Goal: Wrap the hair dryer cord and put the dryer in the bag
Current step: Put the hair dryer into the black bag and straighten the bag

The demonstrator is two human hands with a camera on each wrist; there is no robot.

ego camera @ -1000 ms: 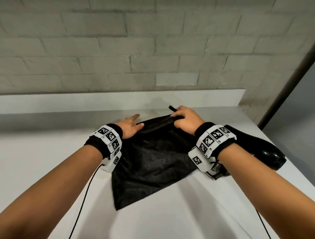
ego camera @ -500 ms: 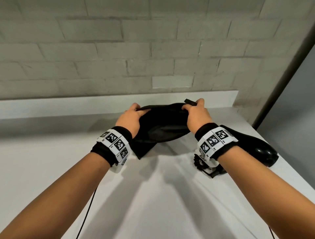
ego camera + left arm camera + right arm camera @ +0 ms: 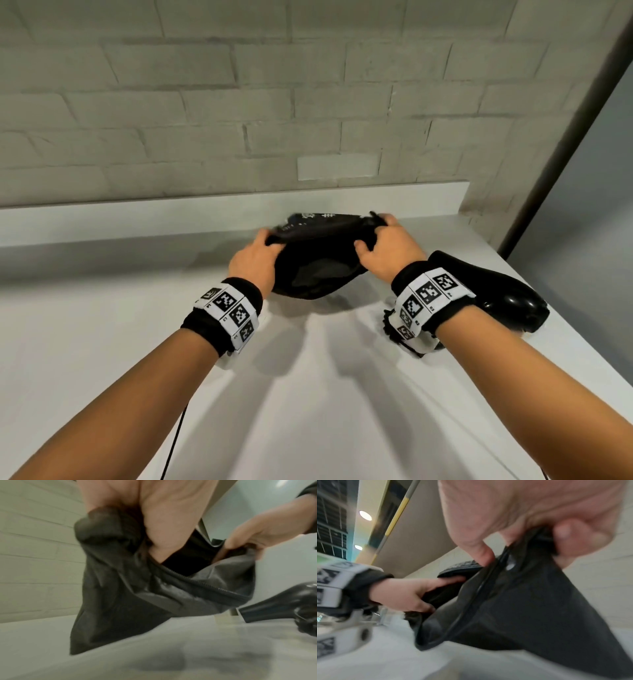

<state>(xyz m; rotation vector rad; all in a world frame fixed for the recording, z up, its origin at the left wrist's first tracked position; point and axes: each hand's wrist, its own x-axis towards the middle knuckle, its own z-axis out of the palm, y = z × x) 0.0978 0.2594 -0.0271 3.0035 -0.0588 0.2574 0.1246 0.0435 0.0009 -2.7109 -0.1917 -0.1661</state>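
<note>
Cord point(image 3: 390, 325) looks wrapped. Dryer point(image 3: 486, 291) still on bench point(image 3: 308, 394), outside bag point(image 3: 318, 270). Left hand point(image 3: 255, 262) and right hand point(image 3: 388, 251) fingers gripping bag mouth, spreading it.

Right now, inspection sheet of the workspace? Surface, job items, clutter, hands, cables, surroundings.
Surface: white counter, bare where visible.
Job's things: black bag lifted at its mouth, zipper open; hair dryer lying outside it, at right.
Clutter: nothing seen.
Grippers: left hand and right hand each grip one end of the bag's mouth, pulling it apart.
Cables: dryer cord bundled under the right wrist; thin black wire by the left forearm.
Surroundings: pale brick wall.
</note>
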